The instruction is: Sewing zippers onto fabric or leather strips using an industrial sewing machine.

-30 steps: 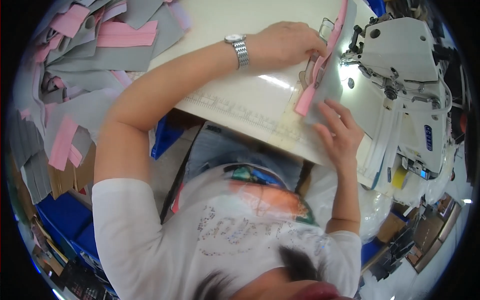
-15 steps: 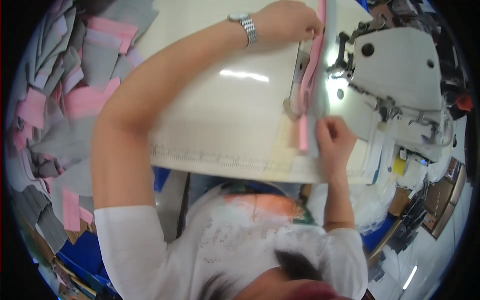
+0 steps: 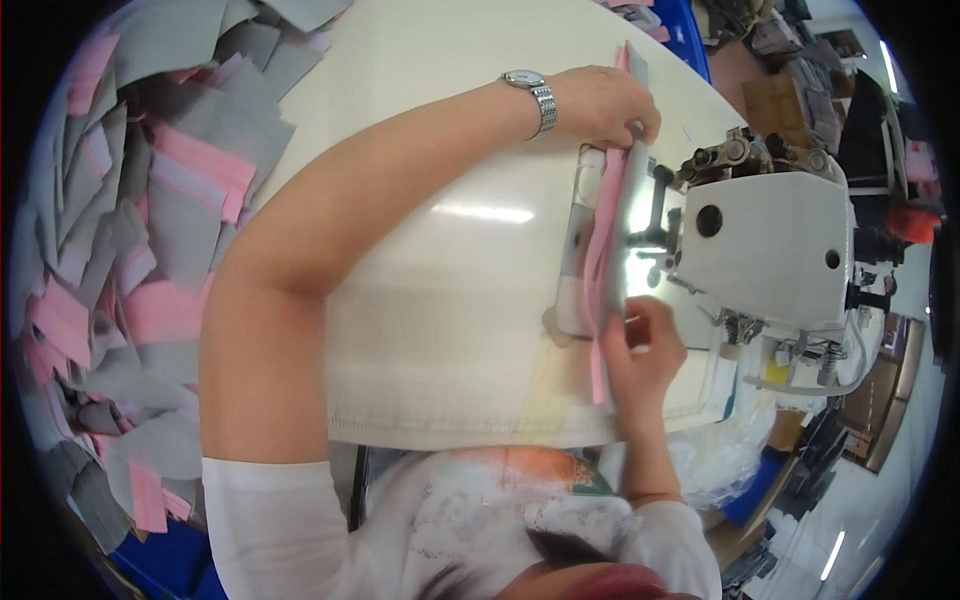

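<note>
Pink and grey cloth makes one long fabric strip [image 3: 600, 250], which lies lengthwise on the white surface [image 3: 430, 300], just to the left of the white sewing machine [image 3: 770, 250]. Its pink band runs along the left side, and its grey part is at the right, near the bright light of the machine. Left hand [image 3: 610, 105] is at the far part of the strip; its fingers are bent and closed on the cloth, with a piece of grey edge showing beside the fingertips. Silver watch [image 3: 543, 105] is on this wrist. Right hand [image 3: 645, 355] is at the near part, half curled, with thumb and fingers making a loop at the grey edge; I cannot tell whether they pinch the cloth. Under and beside the pink band is a flat plate [image 3: 573, 260]. Ruler marks [image 3: 480, 425] follow the near edge of the surface. At left is a loose pile of grey and pink pieces [image 3: 185, 235].
</note>
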A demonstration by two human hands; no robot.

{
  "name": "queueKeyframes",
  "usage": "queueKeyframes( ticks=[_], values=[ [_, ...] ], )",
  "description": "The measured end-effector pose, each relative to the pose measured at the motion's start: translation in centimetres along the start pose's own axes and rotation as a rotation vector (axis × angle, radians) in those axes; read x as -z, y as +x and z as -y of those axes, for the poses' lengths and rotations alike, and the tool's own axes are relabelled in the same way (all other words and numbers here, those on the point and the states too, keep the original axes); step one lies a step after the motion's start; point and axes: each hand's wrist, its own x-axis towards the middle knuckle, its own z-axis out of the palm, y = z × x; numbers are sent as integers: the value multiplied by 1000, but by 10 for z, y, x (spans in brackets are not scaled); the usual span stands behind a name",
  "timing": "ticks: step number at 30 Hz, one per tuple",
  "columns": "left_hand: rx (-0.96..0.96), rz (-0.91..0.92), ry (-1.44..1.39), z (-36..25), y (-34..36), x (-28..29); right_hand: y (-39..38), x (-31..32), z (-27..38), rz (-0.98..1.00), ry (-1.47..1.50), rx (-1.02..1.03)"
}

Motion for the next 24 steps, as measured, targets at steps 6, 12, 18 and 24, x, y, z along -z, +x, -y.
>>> queueKeyframes(
  ticks=[6,12,18,24],
  values=[
    [-1,141,-52,3,17,3,0,-3,-9,-64,27,191],
    [266,261,-337,-10,14,21,9,6,-4,56,193,-2],
    [-94,33,-60,1,14,13,12,19,-4,217,115,94],
    [-70,-71,173,-12,-19,13,14,24,12,308,-231,268]
  ],
)
